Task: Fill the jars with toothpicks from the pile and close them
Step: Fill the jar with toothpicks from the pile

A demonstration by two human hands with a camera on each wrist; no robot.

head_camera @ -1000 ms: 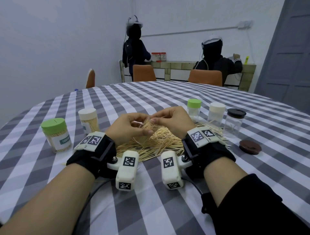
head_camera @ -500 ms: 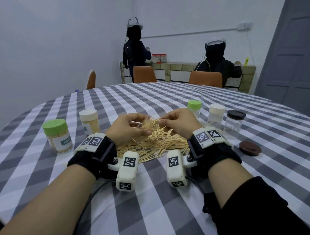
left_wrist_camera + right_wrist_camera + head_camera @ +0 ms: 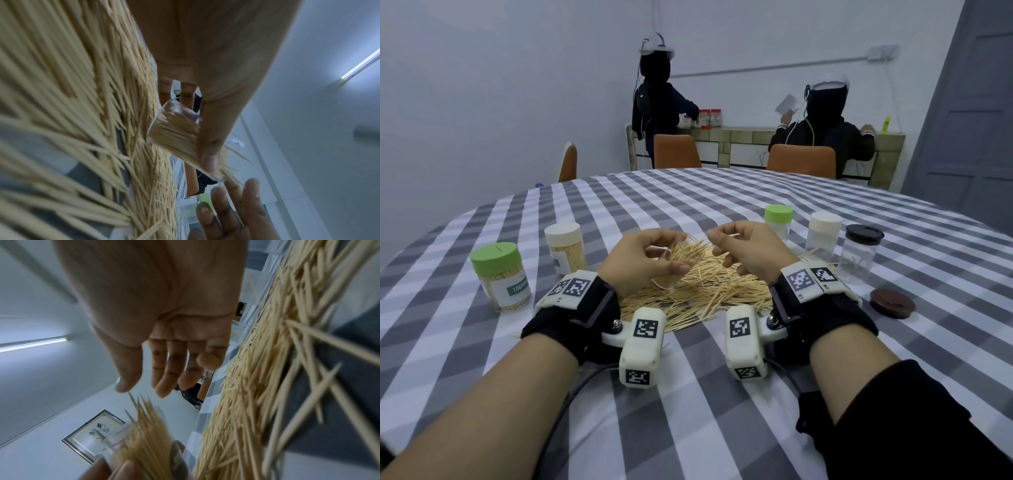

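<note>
Left hand [image 3: 643,262] gripped a small clear plastic jar [image 3: 681,265], thumb and fingers curled round it, tilted with its mouth toward the right hand [image 3: 751,251]. The jar was packed with pale wooden toothpicks [image 3: 174,138], tips sticking out past the rim (left wrist view showed the thumb lying along the jar wall). It was held just above the loose pile of toothpicks [image 3: 709,291] on the desk [image 3: 688,394], which had a grey-and-white checked cloth.

Right hand sat just beside the jar mouth, apart from it. Fingers were relaxed and slightly bent, thumb near the forefinger; right wrist view showed nothing between them.

Left of the pile: a full jar with a green lid [image 3: 500,274] and a full jar with a cream lid [image 3: 565,250], both closed. Right of the pile: a green-lidded jar [image 3: 778,221], a cream-lidded jar [image 3: 824,234] and a dark-lidded jar [image 3: 861,253], all nearly empty as far as visible. A loose dark brown round lid [image 3: 892,303] lay flat on the desk near the dark-lidded jar.
</note>
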